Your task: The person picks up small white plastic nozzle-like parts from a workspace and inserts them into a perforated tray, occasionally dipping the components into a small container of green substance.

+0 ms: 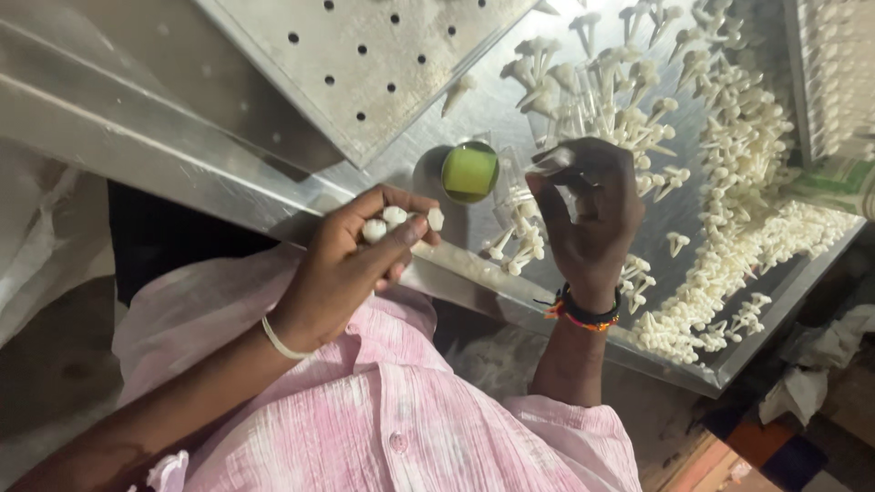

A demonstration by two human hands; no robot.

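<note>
head view: your left hand (351, 260) pinches a few small white pegs (394, 219) at the near edge of the metal tray (510, 105). your right hand (588, 214) grips a clear tube (551, 162) over the loose peg pile (738, 182), beside a green-capped cup (469, 171).

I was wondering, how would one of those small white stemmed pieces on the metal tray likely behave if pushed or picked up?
The white stemmed pieces look small and thin, so probably very light; the left hand holds several at once. With a wide head on a narrow stem, one would likely tip or roll in a curve on the smooth metal tray. The stems look slender, perhaps bendable, near the right hand.
</note>
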